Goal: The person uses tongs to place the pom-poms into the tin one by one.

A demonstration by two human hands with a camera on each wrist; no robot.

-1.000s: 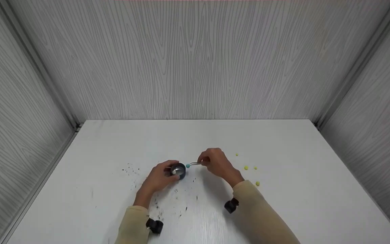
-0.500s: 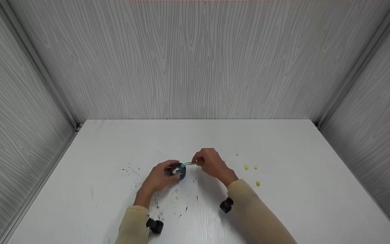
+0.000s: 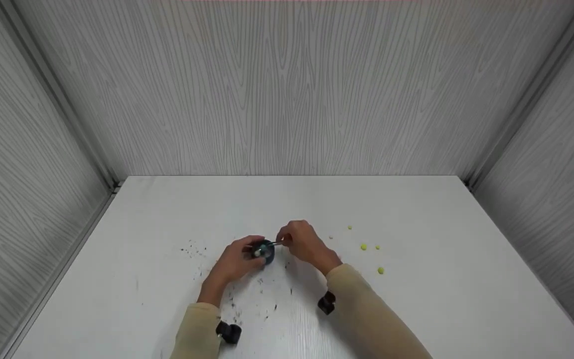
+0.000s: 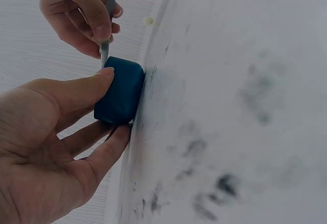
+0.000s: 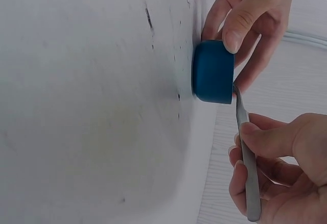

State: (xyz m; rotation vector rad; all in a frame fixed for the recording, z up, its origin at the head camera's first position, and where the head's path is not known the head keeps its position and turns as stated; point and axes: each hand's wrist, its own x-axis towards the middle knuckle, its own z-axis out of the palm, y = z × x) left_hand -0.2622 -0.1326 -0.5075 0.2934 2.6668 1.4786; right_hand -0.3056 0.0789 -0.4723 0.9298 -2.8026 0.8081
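Note:
A small blue cup (image 3: 270,257) with a shiny metallic inside stands on the white table. My left hand (image 3: 233,260) holds it by the side, thumb and fingers round its wall, as the left wrist view also shows with the cup (image 4: 121,91). My right hand (image 3: 306,243) pinches metal tweezers (image 5: 249,170), whose tips reach over the rim into the cup. Inside, a small white ball (image 3: 257,253) shows near the left wall. A bluish spot shows near the tweezers' tips; whether they still grip the turquoise ball cannot be made out.
Several small yellow balls, one of them nearest the front (image 3: 380,270), lie right of my right hand. A tiny pale ball (image 3: 331,237) is closer to it. Dark smudges (image 3: 237,314) mark the white table (image 3: 167,209). Grey wood-grain panels (image 3: 287,99) enclose the back and sides.
My right hand has moved left, carrying the turquoise ball in the tweezers from beside the cup to over its rim, then tips down inside. The left hand and cup have stayed put.

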